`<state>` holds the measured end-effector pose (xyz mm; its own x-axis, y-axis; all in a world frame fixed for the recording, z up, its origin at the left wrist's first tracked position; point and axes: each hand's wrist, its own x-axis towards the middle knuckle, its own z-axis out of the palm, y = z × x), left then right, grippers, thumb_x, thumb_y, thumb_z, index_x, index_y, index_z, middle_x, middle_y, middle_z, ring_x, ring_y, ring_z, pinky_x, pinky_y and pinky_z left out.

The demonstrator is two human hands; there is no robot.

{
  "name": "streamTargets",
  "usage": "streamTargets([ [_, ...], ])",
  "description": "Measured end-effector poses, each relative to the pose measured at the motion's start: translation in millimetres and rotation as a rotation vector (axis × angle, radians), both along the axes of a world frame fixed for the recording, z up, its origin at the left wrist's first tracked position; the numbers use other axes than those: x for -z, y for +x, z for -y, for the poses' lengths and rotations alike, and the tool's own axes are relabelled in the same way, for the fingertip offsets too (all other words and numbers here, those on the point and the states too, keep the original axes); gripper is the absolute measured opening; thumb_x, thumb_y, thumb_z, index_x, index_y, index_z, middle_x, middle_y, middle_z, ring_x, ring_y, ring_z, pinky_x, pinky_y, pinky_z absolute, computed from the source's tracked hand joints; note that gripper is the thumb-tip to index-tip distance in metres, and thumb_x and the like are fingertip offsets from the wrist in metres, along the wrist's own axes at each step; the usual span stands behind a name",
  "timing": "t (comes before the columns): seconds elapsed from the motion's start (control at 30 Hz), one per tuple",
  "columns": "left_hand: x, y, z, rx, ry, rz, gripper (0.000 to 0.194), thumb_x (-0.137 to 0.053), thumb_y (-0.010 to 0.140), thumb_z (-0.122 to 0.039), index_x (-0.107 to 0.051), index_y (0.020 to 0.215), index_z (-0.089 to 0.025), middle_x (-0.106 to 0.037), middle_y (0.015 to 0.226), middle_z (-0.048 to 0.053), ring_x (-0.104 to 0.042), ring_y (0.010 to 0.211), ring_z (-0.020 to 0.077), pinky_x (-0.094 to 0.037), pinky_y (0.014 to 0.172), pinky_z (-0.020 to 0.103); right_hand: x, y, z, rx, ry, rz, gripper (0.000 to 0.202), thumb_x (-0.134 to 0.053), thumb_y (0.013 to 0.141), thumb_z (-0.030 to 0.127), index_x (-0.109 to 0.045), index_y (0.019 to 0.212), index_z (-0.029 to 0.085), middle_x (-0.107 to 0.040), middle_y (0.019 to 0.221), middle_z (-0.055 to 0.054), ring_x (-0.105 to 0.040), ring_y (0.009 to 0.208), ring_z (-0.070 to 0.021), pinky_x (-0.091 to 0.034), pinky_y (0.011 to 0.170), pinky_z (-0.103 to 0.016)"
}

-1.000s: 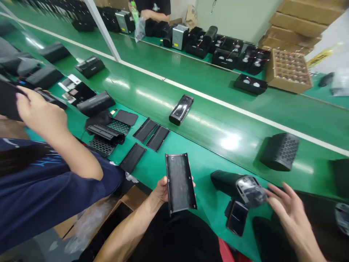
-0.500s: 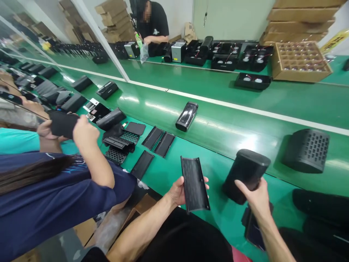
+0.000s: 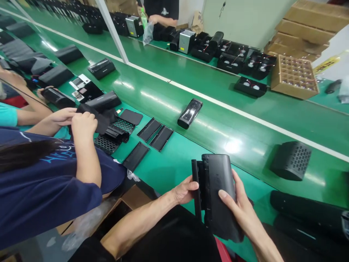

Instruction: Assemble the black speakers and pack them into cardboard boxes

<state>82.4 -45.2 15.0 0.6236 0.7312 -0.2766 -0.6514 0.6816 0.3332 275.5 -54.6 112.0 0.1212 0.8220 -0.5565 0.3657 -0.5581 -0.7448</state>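
My left hand (image 3: 185, 190) grips a thin black panel (image 3: 195, 189), which is turned edge-on, with the thumb on its near face. Beside it, my right hand (image 3: 240, 203) is wrapped round a black speaker housing (image 3: 220, 193), thumb across its smooth front. The panel stands upright along the housing's left side; whether they touch is hard to tell. Further left on the green table lie several flat black panels (image 3: 161, 138).
A glossy black unit (image 3: 190, 113) and a perforated housing (image 3: 291, 161) sit on the green belt (image 3: 218, 137). At left a person in navy (image 3: 81, 145) handles a dark part. Another person (image 3: 163, 14) stands across the line. Large black cases (image 3: 302, 207) lie at right.
The housing has moved left and been turned upright beside the panel. My left hand has rotated the panel edge-on. The view has shifted, and the neighbour's hands have come lower.
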Motion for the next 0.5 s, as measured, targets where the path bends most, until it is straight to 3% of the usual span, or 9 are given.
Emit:
streamTargets([
  [0.1,-4.2,2,-1,-0.014,0.009,-0.015,0.082,-0.094,0.066,-0.054,-0.070,0.133,-0.013,-0.075,0.126,0.019,-0.072,0.114,0.0340,-0.053,0.099,0.041,2.8,-1,-5,-0.093,0.014,0.128,0.114,-0.075,0.076,0.073,-0.022,0.170,0.035,-0.053,0.160,-0.012,-0.061,0.133,-0.0416,-0.047,0.112,-0.057],
  [0.23,-4.2,4,0,-0.036,0.020,-0.032,0.080,-0.093,0.067,-0.054,-0.070,0.133,-0.014,-0.073,0.129,0.019,-0.068,0.121,0.0371,-0.050,0.104,0.044,0.5,-5,-8,-0.200,0.065,0.206,0.108,-0.069,0.084,0.070,-0.017,0.171,0.031,-0.045,0.166,-0.014,-0.055,0.141,-0.0417,-0.043,0.116,-0.059],
  [0.4,4.5,8,2,-0.047,0.010,-0.060,0.082,-0.094,0.065,-0.052,-0.067,0.134,-0.017,-0.073,0.128,0.017,-0.067,0.121,0.0378,-0.050,0.104,0.046,0.3,-7,-10,-0.265,0.030,0.261,0.106,-0.065,0.087,0.070,-0.013,0.171,0.032,-0.043,0.167,-0.013,-0.054,0.143,-0.0412,-0.045,0.115,-0.059],
  [0.5,10.8,9,4,-0.041,0.019,-0.096,0.080,-0.091,0.070,-0.052,-0.064,0.138,-0.019,-0.073,0.127,0.011,-0.065,0.124,0.0386,-0.050,0.101,0.044,0.1,-9,-12,-0.269,0.017,0.275,0.109,-0.062,0.085,0.075,-0.013,0.171,0.030,-0.038,0.170,-0.014,-0.048,0.148,-0.0418,-0.041,0.118,-0.060],
])
